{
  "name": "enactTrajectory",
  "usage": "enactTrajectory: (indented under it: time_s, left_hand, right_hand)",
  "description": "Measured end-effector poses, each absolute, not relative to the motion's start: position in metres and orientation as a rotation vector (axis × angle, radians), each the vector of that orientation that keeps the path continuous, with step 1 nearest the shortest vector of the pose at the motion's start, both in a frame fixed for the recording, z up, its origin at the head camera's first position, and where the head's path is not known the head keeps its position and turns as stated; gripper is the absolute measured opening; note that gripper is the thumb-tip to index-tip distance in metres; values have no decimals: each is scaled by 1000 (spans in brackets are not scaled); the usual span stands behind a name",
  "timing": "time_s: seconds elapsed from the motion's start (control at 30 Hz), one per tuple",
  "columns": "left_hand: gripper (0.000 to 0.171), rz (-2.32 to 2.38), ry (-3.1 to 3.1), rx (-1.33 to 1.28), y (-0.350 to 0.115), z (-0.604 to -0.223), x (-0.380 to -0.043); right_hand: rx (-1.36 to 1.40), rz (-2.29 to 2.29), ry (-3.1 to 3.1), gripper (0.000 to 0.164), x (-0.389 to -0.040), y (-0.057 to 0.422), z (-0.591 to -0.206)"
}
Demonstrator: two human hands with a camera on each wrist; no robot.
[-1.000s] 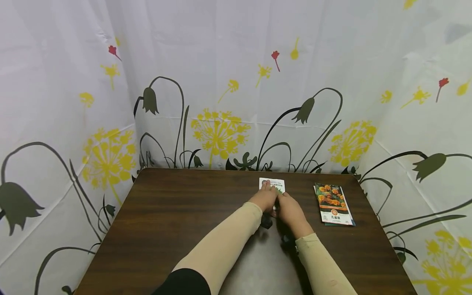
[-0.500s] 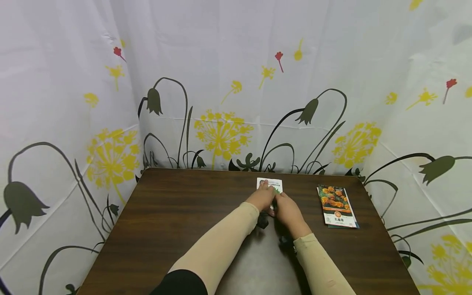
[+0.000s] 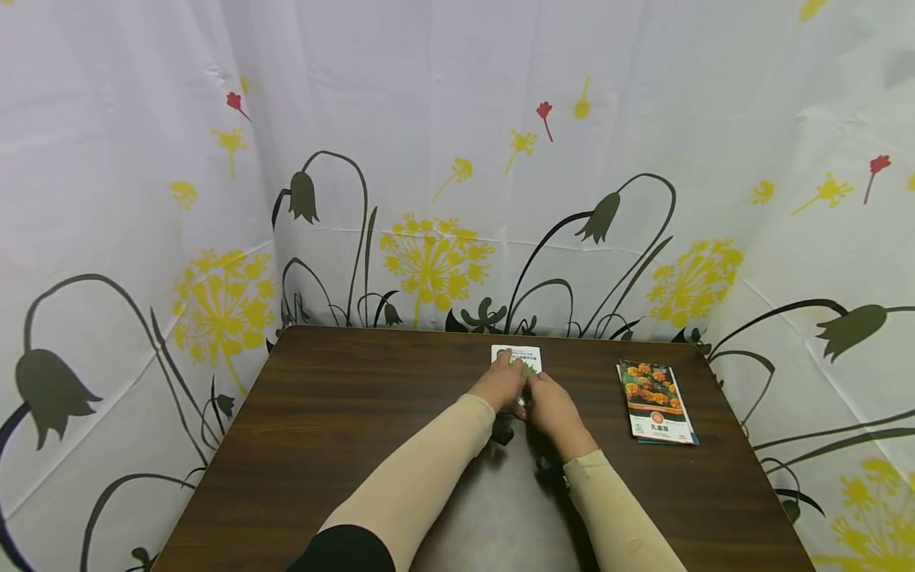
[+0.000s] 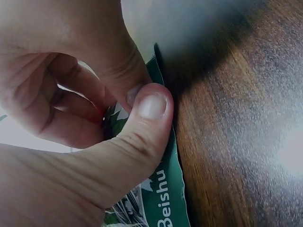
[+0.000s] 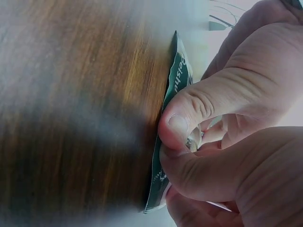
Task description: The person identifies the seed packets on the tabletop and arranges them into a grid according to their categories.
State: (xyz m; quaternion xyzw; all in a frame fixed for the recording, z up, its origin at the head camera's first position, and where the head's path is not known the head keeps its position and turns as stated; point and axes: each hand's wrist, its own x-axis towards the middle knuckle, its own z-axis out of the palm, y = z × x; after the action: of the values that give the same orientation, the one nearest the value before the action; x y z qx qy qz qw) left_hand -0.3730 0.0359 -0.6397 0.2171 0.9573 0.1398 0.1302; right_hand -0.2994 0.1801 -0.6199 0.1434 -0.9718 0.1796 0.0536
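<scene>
In the head view both hands meet over a white seed packet [image 3: 525,353] lying near the far side of the brown table, its top edge showing beyond the fingers. My left hand [image 3: 498,383] pinches the packet's near edge, a green strip [image 4: 164,194] lettered "Beishu". Right beside it, my right hand [image 3: 556,407] pinches the same edge. The left thumb [image 4: 152,116] lies on the printed face in the left wrist view, its tip close to the right thumb. Seen from the right wrist, the right thumb [image 5: 199,175] lies just below the left one. Fingers hide most of the packet's print.
A small stack of seed packets [image 3: 652,393], orange flowers on the top one, lies on the right of the table [image 3: 372,389]. A curtain [image 3: 443,95] printed with flowers hangs behind and around the table. Black wrist cameras [image 3: 503,430] sit beneath the wrists.
Both hands and the packet under them have shifted slightly left, away from the stack. The view has turned a little. The hold on the packet looks the same.
</scene>
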Motion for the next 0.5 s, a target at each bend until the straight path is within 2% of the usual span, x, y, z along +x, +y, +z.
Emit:
enactTrajectory:
  time_s: [0.17,0.23,0.5]
  left_hand:
    - [133,487,2790,610,32,-637,-373]
    - [138,481,2801,617,31,-642,-377]
    - [145,459,2790,617,25,-671,-396]
  right_hand:
    - [411,583,-2964,22,-296,174,-610]
    - [440,545,-2924,24,-300,176,-622]
    - [445,614,-2949,25,-293,164,-609]
